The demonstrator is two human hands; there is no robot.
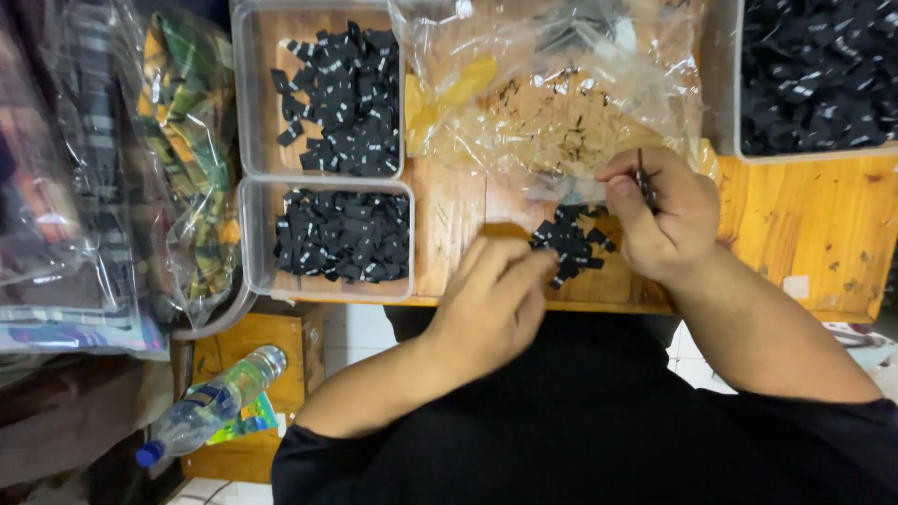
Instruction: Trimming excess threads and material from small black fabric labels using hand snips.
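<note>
A small heap of black fabric labels (571,241) lies on the wooden table (804,224) near its front edge. My left hand (491,299) rests flat beside it, fingertips touching the heap's left side. My right hand (659,210) is just right of the heap, thumb and fingers pinched on a thin stack of black labels (644,180) held upright.
Two clear plastic trays (248,234) (245,93) of black labels stand at the left, a third tray (725,84) at the far right. A crumpled clear bag (552,84) lies behind the heap. Bagged cloth (182,122) and a water bottle (210,402) sit left.
</note>
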